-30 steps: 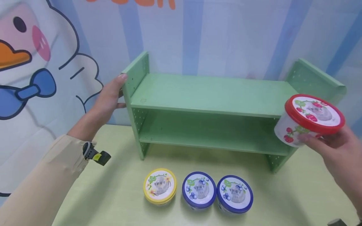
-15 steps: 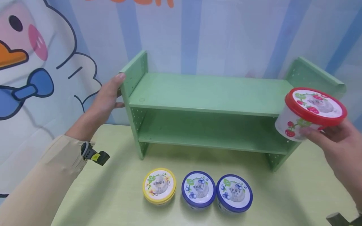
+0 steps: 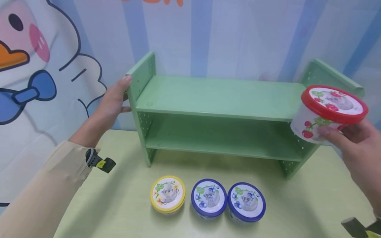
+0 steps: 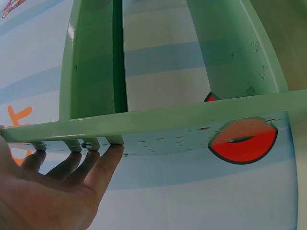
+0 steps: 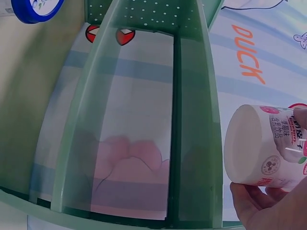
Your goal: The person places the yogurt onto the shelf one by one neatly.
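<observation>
In the head view my right hand (image 3: pixel 360 148) grips a white tub with a red lid (image 3: pixel 336 104), printed with berries. It holds the tub in the air before the right end of a green two-tier shelf (image 3: pixel 220 97). The right wrist view shows the tub's white base (image 5: pixel 244 148) with my thumb and fingers around its side. My left hand (image 3: pixel 111 102) holds the shelf's left side panel near its upper front corner. Seen from the left wrist, several fingers (image 4: pixel 108 165) press the outer face of that panel; most of the thumb is cut off.
On the pale green table (image 3: pixel 119 205) stand a yellow-lidded tub (image 3: pixel 168 194) and two blue-lidded tubs, the left one (image 3: pixel 209 198) close beside the right one (image 3: pixel 246 202). A striped wall cloth (image 3: pixel 238 39) with a cartoon duck hangs behind the shelf.
My right hand has raised the red-lidded tub a little and shifted it slightly right. The left hand keeps its place on the shelf, and the tubs on the table stay put.
</observation>
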Available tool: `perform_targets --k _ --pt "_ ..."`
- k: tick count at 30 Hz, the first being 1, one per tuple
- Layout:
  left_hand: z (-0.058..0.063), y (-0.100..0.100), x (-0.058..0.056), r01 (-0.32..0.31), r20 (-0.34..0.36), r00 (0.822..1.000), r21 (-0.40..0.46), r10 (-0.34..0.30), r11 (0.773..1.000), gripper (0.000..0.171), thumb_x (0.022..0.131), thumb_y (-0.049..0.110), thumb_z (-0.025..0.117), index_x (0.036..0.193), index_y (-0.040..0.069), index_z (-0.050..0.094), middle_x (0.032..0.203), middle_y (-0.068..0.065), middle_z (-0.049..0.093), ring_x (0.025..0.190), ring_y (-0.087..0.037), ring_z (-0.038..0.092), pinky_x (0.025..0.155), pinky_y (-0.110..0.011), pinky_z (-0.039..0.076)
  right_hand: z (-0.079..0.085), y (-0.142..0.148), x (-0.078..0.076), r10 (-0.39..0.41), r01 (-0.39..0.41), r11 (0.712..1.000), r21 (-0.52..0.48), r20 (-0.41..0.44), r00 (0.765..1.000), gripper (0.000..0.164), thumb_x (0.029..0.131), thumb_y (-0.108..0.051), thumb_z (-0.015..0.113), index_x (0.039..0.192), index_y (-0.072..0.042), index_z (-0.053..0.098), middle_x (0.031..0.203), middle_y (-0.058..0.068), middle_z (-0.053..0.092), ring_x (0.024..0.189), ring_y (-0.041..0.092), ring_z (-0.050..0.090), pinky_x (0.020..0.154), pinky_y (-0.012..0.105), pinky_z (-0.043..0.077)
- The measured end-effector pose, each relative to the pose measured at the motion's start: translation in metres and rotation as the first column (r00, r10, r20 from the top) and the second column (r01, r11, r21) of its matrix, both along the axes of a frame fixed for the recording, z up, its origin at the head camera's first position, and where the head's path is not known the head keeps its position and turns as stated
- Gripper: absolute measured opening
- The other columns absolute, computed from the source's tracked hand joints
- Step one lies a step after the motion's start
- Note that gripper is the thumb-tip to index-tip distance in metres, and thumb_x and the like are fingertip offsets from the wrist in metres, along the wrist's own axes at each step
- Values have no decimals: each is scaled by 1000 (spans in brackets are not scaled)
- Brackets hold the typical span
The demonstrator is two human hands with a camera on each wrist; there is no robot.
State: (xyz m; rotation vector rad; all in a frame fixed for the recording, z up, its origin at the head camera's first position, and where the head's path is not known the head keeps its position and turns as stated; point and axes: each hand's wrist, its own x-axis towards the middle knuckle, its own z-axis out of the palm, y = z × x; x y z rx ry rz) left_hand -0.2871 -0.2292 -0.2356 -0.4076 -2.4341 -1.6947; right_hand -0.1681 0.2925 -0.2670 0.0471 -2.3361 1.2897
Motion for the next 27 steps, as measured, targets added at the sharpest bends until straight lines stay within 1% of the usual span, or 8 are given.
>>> perform_targets --k 3,7,16,27 --pt "0 0 0 -2 2 1000 0 2 1000 72 97 68 33 144 15 45 139 -10 48 136 -28 40 98 -62 41 2 -2 -1 -16 16 1000 14 -17 1000 62 96 -16 65 151 -27 38 149 -3 43 132 17 42 85 8 42" --pt "0 0 0 -1 -3 1000 -4 1 1000 72 97 68 32 144 15 45 138 -10 49 136 -27 40 97 -62 41 5 -4 -3 -15 16 1000 12 -34 999 62 96 -16 65 151 -27 38 149 -3 43 133 17 42 87 9 42" --pt "-1 0 0 -4 2 1000 -5 4 1000 71 97 68 32 143 15 45 138 -9 49 135 -27 41 97 -62 41 6 -4 -7 -12 13 1000 10 -75 997 61 95 -13 65 150 -26 40 147 -2 45 130 16 44 86 9 43" --pt "-3 0 1 4 -7 1000 4 -4 1000 70 98 67 32 143 15 46 136 -9 50 134 -27 42 97 -62 41 7 0 -14 8 -9 1000 -15 -66 998 57 99 -11 60 150 -24 40 147 0 46 130 15 43 92 8 39"
